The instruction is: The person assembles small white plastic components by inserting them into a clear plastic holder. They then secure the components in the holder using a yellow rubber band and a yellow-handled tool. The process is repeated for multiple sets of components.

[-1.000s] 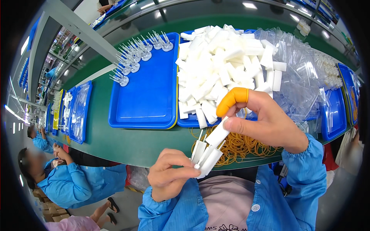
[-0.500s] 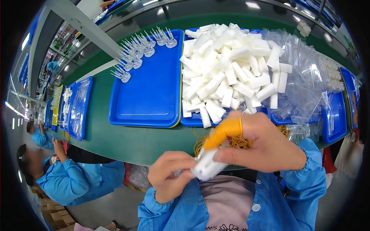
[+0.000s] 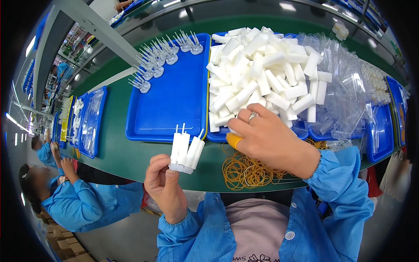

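Upright in my left hand point(image 3: 168, 185) is a pronged plastic holder point(image 3: 181, 167) with a pale round base, pinched between thumb and fingers. White foam pieces point(image 3: 180, 147) sit on its prongs, and thin prong tips stick out above them. My right hand point(image 3: 273, 142) is at the near edge of the heaped white foam blocks point(image 3: 266, 78), its fingers curled down. An orange finger cot point(image 3: 234, 140) covers one fingertip, and a ring is on another finger. A white foam edge shows at those fingertips, partly hidden by the hand.
Several pronged holders point(image 3: 157, 56) without foam stand along the far left of a blue tray point(image 3: 168, 118). Rubber bands point(image 3: 244, 170) lie near the table edge. Clear plastic sleeves point(image 3: 336, 91) are heaped at right. A co-worker point(image 3: 83, 196) sits at left beside more trays point(image 3: 92, 122).
My right hand has left the holder and moved up to the foam heap. My left hand has moved left and up, and the holder is now upright with its prongs showing.
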The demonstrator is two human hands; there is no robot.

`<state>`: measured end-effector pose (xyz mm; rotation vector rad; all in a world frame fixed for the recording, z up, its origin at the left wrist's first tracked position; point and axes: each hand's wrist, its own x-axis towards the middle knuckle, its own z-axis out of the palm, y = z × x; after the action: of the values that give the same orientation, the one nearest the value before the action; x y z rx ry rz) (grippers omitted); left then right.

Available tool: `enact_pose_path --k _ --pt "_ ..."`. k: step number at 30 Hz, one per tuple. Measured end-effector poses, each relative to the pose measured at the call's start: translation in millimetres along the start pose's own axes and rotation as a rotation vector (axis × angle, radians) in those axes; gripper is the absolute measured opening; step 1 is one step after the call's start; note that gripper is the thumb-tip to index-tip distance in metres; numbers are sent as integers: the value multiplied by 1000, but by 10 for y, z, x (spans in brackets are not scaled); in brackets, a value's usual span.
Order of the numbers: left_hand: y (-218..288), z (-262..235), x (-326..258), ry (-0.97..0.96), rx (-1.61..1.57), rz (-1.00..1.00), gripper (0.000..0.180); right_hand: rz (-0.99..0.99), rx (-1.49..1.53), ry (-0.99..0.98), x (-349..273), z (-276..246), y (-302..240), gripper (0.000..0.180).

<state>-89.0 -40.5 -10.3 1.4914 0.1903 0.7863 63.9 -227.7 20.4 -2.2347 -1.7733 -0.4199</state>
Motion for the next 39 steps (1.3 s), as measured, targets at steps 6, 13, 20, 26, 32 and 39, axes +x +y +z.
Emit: enact_pose_path --k 6,13,20,26,32,39 --pt "10 57 11 -45 1 -12 18 47 -55 -26 -21 19 -36 10" --pt "44 92 6 -42 -5 -16 17 -45 -107 -92 -2 54 -16 19" --pt "43 83 -9 -79 68 14 12 245 259 227 -18 -63 32 22" --pt "214 280 -108 -369 435 385 27 728 1405 342 -131 -373 117 30" --pt "278 459 -136 -516 445 513 33 821 1570 213 -207 -443 83 30" --pt "301 527 -132 -555 497 579 33 839 1678 276 -230 -478 100 27"
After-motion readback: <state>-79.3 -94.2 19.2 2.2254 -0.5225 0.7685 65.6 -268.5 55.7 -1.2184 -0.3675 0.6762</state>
